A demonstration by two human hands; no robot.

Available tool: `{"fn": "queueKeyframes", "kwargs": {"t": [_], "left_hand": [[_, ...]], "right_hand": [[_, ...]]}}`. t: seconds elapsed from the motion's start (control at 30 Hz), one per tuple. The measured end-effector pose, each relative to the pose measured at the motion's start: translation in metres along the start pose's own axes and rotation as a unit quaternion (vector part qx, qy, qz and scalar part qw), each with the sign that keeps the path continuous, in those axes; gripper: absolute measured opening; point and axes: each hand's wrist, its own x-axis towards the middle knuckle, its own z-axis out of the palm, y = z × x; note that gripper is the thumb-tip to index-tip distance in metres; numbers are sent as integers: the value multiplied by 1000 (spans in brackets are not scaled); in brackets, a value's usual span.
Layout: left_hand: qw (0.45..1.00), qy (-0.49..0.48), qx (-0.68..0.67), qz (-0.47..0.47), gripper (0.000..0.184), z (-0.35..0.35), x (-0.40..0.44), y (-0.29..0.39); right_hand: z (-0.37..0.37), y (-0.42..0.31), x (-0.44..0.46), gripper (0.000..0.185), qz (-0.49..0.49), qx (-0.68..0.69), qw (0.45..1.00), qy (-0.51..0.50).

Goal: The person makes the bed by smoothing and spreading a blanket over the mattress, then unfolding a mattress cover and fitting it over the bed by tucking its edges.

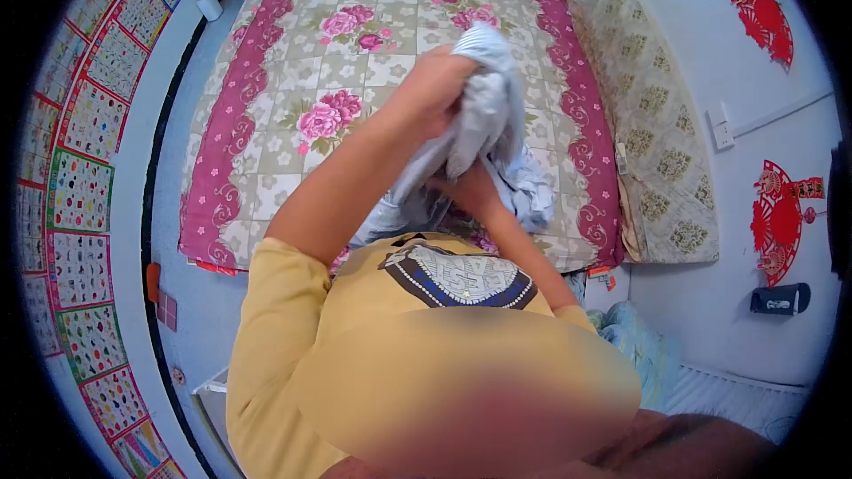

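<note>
A light grey-white cloth (488,115) is bunched up over the near part of the bed, its top raised and its lower folds lying on the floral bedspread. My left hand (439,89) grips the upper part of the cloth, fingers wrapped round it and partly hidden by it. Lower down, my right hand (466,191) reaches in among the folds. The cloth covers most of its fingers, so their hold does not show.
The bed (235,124) has a floral, pink-bordered cover. A folded patterned mattress (661,124) leans along its right side by the wall. Picture charts (84,231) hang on the left wall. A small white container (209,5) stands at the far left.
</note>
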Motion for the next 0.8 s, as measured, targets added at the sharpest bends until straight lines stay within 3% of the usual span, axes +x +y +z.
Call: {"fn": "queueKeyframes", "kwargs": {"t": [0.03,0.1,0.13,0.17,0.2,0.23,0.27,0.33,0.4,0.47,0.57,0.6,0.63,0.67,0.7,0.73,0.8], "left_hand": [[999,-39,-11,17,24,13,1,1],[991,-114,0,72,32,19,3,3],[982,-152,23,111,38,16,7,3],[970,-186,43,151,45,12,10,2],[956,-137,175,191,50,-1,11,-4],[923,-84,301,225,54,-26,9,-12],[870,-33,423,252,59,-51,6,-21],[938,-7,339,75,58,-94,-12,-47],[927,-8,375,-9,54,-155,-25,-95],[907,-25,419,-31,52,-205,-50,-133],[930,73,351,-86,49,-251,-90,-165],[938,99,314,-112,49,-258,-99,-164],[944,126,275,-129,48,-261,-99,-163],[943,136,275,-133,48,-261,-100,-162],[940,148,272,-144,48,-258,-108,-163],[936,163,269,-160,48,-254,-117,-166],[933,121,284,-183,50,-248,-124,-165]], "right_hand": [[-8,17,14,72,15,43,996,-75],[-10,47,33,66,-9,-12,1000,28],[-28,50,34,67,11,117,982,147],[-63,27,43,60,67,416,893,161],[-105,9,49,52,106,579,795,146],[-148,-10,55,45,150,718,663,149],[-198,-19,58,39,176,761,607,146],[-266,-23,67,27,211,674,654,271],[-323,-18,67,28,148,612,676,383],[-393,24,51,33,3,533,726,435],[-414,47,-1,58,-223,604,661,384],[-378,57,-21,68,-270,628,643,345],[-325,58,-36,81,-76,479,735,473],[-274,34,-44,77,132,512,697,484],[-218,103,-76,68,339,524,661,416],[-161,126,-104,67,366,488,739,285],[-82,163,-128,46,371,478,772,195]]}}
